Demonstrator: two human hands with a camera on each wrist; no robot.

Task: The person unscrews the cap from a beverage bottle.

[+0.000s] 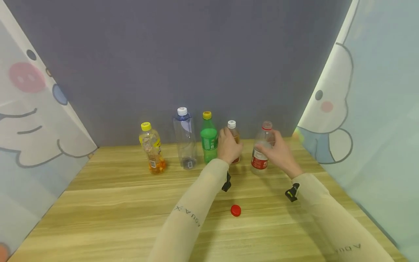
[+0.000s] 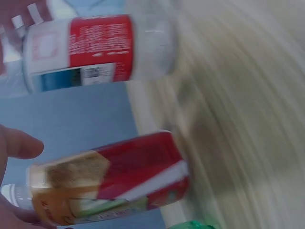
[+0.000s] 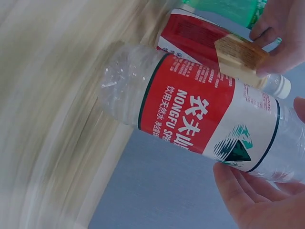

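Note:
At the right of the row, my right hand [image 1: 278, 153] grips the upper part of a clear bottle [image 1: 259, 162] with a red-and-white label. Fingers and thumb lie on opposite sides of this bottle [image 3: 190, 109] in the right wrist view. Its neck has a red ring and no cap. My left hand [image 1: 229, 146] is at a smaller white-capped bottle [image 1: 231, 124] with a red-and-orange label. In the left wrist view, the thumb stands apart from that bottle [image 2: 138, 176], with other fingers by its neck. A red cap [image 1: 235, 210] lies on the wooden table [image 1: 131, 218].
Left of my hands stand a green bottle [image 1: 209, 140] with a yellow cap, a tall clear bottle [image 1: 186, 142] with a white cap and a yellow-capped bottle [image 1: 152, 147] with orange contents. A dark panel [image 1: 183, 65] rises behind; patterned curtains [image 1: 386, 109] hang at both sides.

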